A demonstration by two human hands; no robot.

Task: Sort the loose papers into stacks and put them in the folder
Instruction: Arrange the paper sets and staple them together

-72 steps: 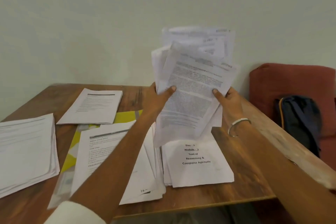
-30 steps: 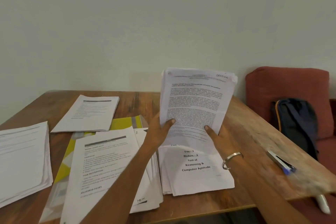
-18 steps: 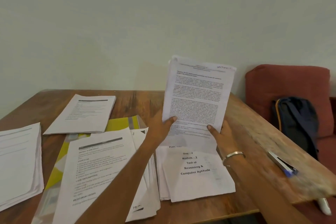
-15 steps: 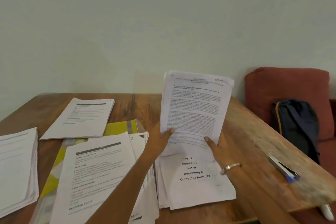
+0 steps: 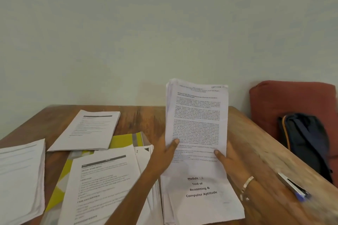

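Both hands hold a sheaf of printed pages (image 5: 196,122) upright above the wooden desk (image 5: 256,144), its lower edge down near the desk. The left hand (image 5: 164,153) grips the sheaf's lower left edge, thumb curled over the front and the other fingers hidden behind the paper. The right hand (image 5: 228,159) grips the lower right edge the same way, thumb pressed on the front; a metal bangle (image 5: 247,184) circles that wrist.

Directly beneath the sheaf, at 6 o'clock from it, lies a flat stack whose cover reads "Test of Reasoning & Computer Aptitude" (image 5: 203,202). Touching that stack at its 9 o'clock is another stack with a dark header bar (image 5: 106,184), partly crossed by the left forearm. This one rests on a yellow folder (image 5: 126,140), which shows at its 12 o'clock and along its left side. At 11 o'clock from the folder, a thinner stack (image 5: 87,129) overlaps the folder's far corner. At the desk's far 9 o'clock edge sits a thick pile of pages (image 5: 20,179), cut off by the frame.

A pen with a blue end (image 5: 292,186) lies on the desk at 3 o'clock from the right wrist. Beyond the desk, at 2 o'clock, a dark backpack (image 5: 307,144) leans on a red cushioned seat (image 5: 292,98).
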